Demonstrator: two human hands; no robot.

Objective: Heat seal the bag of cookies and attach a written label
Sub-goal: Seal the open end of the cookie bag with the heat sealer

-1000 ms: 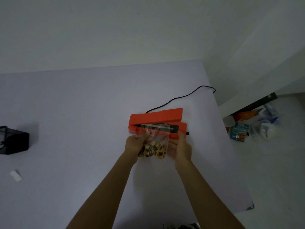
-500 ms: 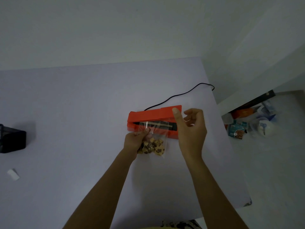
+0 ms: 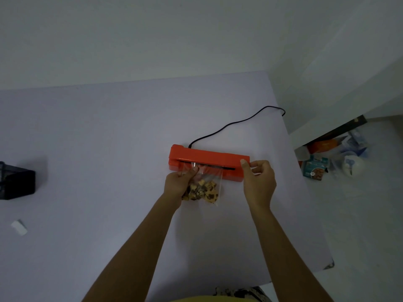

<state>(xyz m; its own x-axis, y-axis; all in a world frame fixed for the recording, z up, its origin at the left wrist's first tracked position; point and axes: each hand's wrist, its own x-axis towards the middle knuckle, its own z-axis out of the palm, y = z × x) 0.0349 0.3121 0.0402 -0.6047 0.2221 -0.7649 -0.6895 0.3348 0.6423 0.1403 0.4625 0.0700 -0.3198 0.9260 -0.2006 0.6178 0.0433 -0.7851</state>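
An orange heat sealer (image 3: 207,156) lies across the white table, its lid lowered almost onto its base, with a black cord (image 3: 237,123) running off to the right edge. A clear bag of cookies (image 3: 204,188) lies in front of it, its open top tucked into the sealer's slot. My left hand (image 3: 177,184) pinches the bag's upper left part. My right hand (image 3: 258,182) is at the sealer's right end, thumb on the lid's corner and fingers curled beside it.
A black mesh container (image 3: 16,182) stands at the table's left edge. A small white piece (image 3: 19,227) lies near the front left. The table's right edge (image 3: 305,192) drops to a floor with packets and bottles (image 3: 331,158).
My right hand left the bag, rose to the sealer's lid and has brought it down towards the bag's top. My left hand has kept hold of the bag.
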